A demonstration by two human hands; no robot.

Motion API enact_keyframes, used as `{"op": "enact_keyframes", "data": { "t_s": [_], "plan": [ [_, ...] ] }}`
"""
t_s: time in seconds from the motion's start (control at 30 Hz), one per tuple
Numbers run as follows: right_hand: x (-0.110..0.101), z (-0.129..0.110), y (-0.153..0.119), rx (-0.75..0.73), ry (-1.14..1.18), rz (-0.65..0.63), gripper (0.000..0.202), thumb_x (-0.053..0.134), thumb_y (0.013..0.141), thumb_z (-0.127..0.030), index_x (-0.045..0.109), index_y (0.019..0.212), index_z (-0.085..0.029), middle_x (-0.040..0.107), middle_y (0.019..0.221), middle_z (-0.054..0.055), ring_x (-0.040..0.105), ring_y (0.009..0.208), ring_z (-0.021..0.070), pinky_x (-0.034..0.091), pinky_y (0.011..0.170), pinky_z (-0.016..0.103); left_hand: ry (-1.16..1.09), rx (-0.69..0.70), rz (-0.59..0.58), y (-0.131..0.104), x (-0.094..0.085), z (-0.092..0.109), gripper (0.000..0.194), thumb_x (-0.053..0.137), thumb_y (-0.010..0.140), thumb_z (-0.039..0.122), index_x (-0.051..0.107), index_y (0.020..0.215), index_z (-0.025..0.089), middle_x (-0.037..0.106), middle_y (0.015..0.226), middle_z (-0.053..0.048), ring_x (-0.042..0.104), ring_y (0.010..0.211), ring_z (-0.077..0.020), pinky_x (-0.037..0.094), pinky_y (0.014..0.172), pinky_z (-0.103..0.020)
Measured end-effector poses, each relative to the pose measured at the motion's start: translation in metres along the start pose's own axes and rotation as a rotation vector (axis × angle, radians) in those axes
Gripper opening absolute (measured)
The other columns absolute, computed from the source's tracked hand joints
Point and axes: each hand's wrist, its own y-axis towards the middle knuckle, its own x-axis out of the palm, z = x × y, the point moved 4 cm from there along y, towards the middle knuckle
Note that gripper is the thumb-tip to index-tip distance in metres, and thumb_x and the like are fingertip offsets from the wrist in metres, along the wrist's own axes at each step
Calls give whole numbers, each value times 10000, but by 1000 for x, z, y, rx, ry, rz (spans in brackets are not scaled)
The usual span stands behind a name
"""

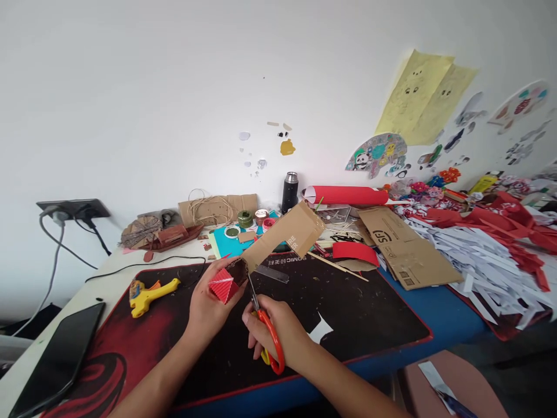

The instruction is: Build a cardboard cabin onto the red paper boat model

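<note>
In my left hand (209,307) is a small cardboard piece with a red corrugated part (223,285) on it. A long, bent strip of brown cardboard (278,235) reaches up and right from that piece. My right hand (278,325) grips scissors (270,342) with orange and yellow handles. Their blades point up against the strip's lower edge, close to my left fingers; whether they are cutting through it I cannot tell. A metal ruler (272,273) lies on the dark mat just behind, and a white paper scrap (321,329) rests right of my right hand.
A yellow glue gun (150,295) and a black phone (58,354) lie to the left. Paint jars (245,219), a black flask (290,193) and a red paper roll (343,194) line the back. Flat cardboard (404,249) and heaped white paper strips (461,261) cover the right.
</note>
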Motion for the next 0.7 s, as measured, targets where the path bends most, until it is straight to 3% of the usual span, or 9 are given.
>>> {"op": "enact_keyframes", "data": {
  "t_s": [0.2,0.37,0.43,0.6,0.7],
  "plan": [
    [-3,0,-2,-29,59,-17,398,726,939,-576,617,1023,-202,684,664,-26,674,552,150,549,569,246,10,25,8,1,1,1,374,731,808,392,745,1143,225,784,1162,-96,735,1092,-306,575,1018,-440],
    [5,2,-7,40,99,-62,411,791,892,-539,652,1086,-205,724,759,1,723,664,173,561,648,274,-39,-178,138,11,-3,-6,332,752,758,510,710,856,195,750,756,-33,692,680,-233,594,675,-343],
    [7,0,-10,64,96,-71,429,819,863,-519,667,1112,-205,734,787,8,729,679,174,552,659,276,-30,-234,175,16,-8,-8,360,761,728,544,695,790,197,730,689,-24,671,635,-231,579,632,-337],
    [-1,6,-15,108,247,-76,566,798,804,-679,644,1029,-184,719,716,5,670,527,149,517,532,251,-14,-250,216,24,-25,-4,404,756,712,569,744,861,195,790,795,-53,738,766,-289,609,701,-369],
    [-14,11,-14,87,272,-6,657,773,780,-757,629,1064,-183,717,692,2,627,434,140,465,436,231,7,-269,231,22,-29,-3,432,768,688,592,744,861,197,786,781,-55,738,763,-304,611,685,-381]
  ]
}}
